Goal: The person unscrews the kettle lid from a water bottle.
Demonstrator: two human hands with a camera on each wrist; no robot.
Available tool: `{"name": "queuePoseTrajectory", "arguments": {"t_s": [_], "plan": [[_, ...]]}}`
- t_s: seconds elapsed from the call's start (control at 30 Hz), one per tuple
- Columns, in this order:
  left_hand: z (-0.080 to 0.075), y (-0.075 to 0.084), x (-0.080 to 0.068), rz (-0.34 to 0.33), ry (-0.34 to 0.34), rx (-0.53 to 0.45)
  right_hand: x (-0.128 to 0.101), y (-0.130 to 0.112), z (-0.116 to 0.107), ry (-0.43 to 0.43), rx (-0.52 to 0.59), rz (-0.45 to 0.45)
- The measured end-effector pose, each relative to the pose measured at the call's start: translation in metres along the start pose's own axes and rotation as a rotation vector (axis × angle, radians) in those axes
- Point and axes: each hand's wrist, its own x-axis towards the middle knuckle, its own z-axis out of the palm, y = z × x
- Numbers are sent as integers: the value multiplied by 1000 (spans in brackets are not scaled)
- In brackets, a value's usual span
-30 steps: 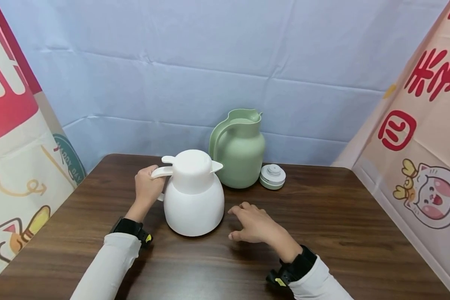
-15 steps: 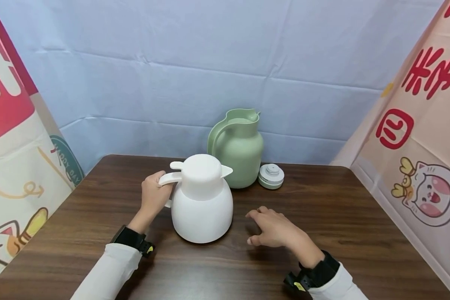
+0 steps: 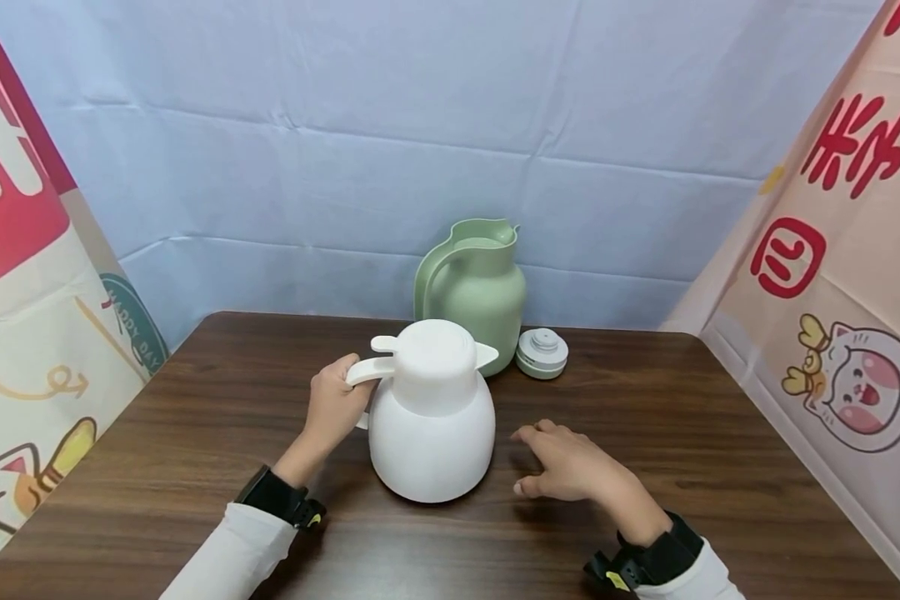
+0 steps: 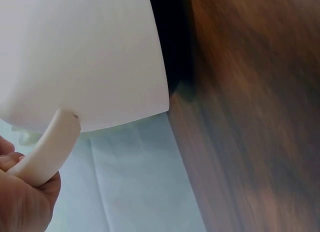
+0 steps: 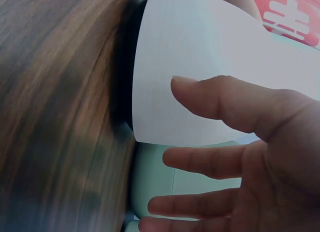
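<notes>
A white vacuum jug [image 3: 432, 425] with a spout pointing right stands upright near the middle of the table. My left hand [image 3: 337, 404] grips its handle [image 4: 47, 149] from the left side. Whether the jug's base touches the table I cannot tell; a dark band shows beneath it in both wrist views. My right hand [image 3: 573, 462] hovers at the right of the jug, apart from it in the head view. Its fingers [image 5: 205, 159] are spread and fairly straight, holding nothing. Behind the white jug is a green jug [image 3: 480, 292] with an uncovered mouth, partly hidden by it.
Beside the green jug, on its right, lies a round white and green lid [image 3: 543, 352]. The dark wooden table [image 3: 217, 400] meets a pale blue cloth backdrop [image 3: 345, 150] at the back. Printed cloths [image 3: 855, 350] hang on both sides.
The white jug has shifted to the right and nearer to me, with my left hand on its handle. My right hand has also moved right, staying open.
</notes>
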Motion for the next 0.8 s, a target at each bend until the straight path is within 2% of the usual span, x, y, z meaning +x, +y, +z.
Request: {"name": "queuePoseTrajectory", "arguments": {"t_s": [0.27, 0.53, 0.8], "plan": [[6, 10, -8, 11, -86, -34, -4, 11, 2, 9, -14, 30], [13, 19, -15, 31, -123, -60, -13, 20, 4, 11, -6, 45], [19, 28, -21, 11, -166, -108, -22, 27, 4, 21, 6, 64]]}}
